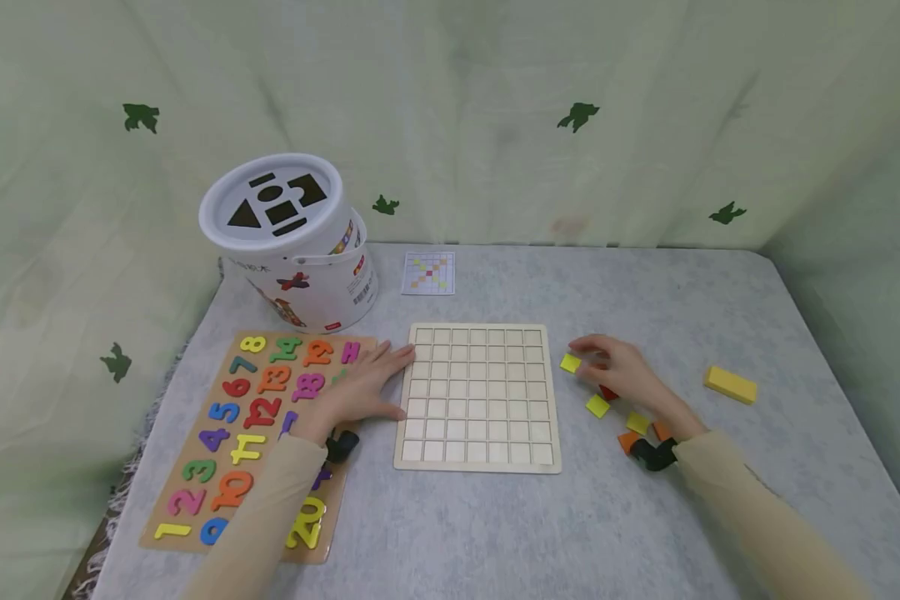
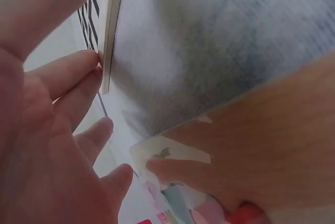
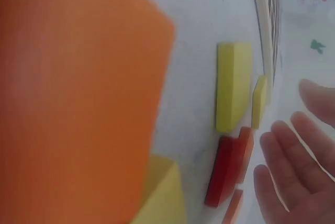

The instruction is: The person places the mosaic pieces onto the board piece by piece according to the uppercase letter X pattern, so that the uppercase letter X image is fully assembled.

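A square wooden grid board (image 1: 478,468) lies in the middle of the table. Along its left edge rests my left hand (image 1: 360,387), fingers spread; in the left wrist view its fingertips (image 2: 90,59) meet the board's edge. Right of the board, my right hand (image 1: 630,375) hovers over small square tiles with fingers loosely bent. A yellow tile (image 1: 570,362) lies just under its fingertips, a red tile (image 1: 608,392) is partly hidden below the hand, and another yellow tile (image 1: 597,406) is close by. Nothing shows between its fingers in the right wrist view.
A number board (image 1: 258,483) lies under the left forearm. Behind it stands a white bucket (image 1: 315,292) with a shape-hole lid. A pattern card (image 1: 428,274) lies beyond the grid. Orange tiles (image 1: 627,442) sit near the right wrist, a yellow block (image 1: 731,384) farther right.
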Tool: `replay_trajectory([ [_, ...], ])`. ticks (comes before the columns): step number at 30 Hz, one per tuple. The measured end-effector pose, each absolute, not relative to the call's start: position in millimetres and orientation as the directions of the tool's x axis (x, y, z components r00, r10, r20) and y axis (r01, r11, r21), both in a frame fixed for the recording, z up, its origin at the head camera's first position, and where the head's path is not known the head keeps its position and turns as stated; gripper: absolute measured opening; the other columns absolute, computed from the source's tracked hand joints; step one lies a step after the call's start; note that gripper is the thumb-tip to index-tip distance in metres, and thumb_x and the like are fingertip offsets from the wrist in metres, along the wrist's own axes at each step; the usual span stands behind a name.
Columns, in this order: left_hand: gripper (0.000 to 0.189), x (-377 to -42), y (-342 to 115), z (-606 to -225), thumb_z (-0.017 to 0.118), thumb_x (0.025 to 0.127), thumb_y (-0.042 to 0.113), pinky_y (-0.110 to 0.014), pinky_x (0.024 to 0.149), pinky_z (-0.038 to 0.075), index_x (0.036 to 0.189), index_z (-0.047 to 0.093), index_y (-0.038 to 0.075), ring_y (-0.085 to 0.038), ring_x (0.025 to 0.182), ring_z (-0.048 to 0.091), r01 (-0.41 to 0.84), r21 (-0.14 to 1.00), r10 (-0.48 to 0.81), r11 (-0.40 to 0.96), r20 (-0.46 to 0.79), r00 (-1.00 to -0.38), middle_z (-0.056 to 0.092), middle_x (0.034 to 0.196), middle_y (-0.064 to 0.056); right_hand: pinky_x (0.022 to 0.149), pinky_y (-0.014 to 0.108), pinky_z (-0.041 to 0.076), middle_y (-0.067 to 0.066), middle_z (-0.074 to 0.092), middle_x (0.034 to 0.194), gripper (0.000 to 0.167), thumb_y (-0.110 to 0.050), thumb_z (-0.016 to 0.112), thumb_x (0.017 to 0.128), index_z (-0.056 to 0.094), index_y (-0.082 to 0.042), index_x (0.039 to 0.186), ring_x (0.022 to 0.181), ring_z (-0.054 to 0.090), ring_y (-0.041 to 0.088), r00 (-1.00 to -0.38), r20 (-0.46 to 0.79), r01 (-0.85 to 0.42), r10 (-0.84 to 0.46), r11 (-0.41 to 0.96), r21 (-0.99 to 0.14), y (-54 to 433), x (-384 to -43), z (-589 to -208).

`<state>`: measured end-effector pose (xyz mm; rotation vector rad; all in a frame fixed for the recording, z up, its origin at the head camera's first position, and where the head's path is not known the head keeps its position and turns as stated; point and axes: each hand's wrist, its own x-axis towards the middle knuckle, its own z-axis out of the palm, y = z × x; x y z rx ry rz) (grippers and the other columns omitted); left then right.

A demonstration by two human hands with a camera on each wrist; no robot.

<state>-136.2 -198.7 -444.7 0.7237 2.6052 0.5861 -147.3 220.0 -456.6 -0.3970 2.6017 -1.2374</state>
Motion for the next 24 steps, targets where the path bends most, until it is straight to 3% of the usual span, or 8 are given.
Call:
replay_trajectory([
  [6, 0.09, -129.4, -198.5, -446.6, 0.078, 0.079, 0.035, -0.057, 0.113, 0.003, 0.149, 0.031, 0.004, -0.04, 0.142, 0.008, 0.429, 0.428, 0.546, 0.795, -0.2, -0.813, 0.026, 0.155, -0.012, 0.093, 0.046, 0.047, 0.013, 0.06, 0.121, 0.036, -0.007, 0.069, 0.087, 0.061, -0.002, 0.121, 0.108, 0.056, 0.03, -0.939, -0.132, -0.115, -0.316, 0.655, -0.747, 212.3, -148.8, -456.9],
  [13, 0.09, -120.4, -196.4, -444.2, 0.077, 0.08, 0.038, -0.056, 0.113, 0.003, 0.15, 0.031, 0.005, -0.039, 0.143, 0.01, 0.414, 0.395, 0.521, 0.82, -0.216, -0.826, 0.025, 0.155, -0.011, 0.073, 0.036, 0.047, 0.011, 0.061, 0.109, 0.032, -0.002, 0.071, 0.083, 0.064, -0.002, 0.114, 0.087, 0.054, 0.024, -0.939, -0.11, -0.158, -0.325, 0.695, -0.701, 208.5, -151.5, -460.2],
  [24, 0.089, -116.8, -196.2, -442.3, 0.076, 0.08, 0.038, -0.055, 0.114, 0.005, 0.15, 0.03, 0.004, -0.037, 0.143, 0.012, 0.413, 0.398, 0.523, 0.82, -0.224, -0.823, 0.025, 0.155, -0.011, 0.086, 0.043, 0.049, 0.011, 0.062, 0.109, 0.03, 0.003, 0.07, 0.082, 0.065, 0.0, 0.111, 0.1, 0.058, 0.028, -0.935, -0.063, -0.203, -0.35, 0.672, -0.712, 199.3, -158.1, -457.7],
])
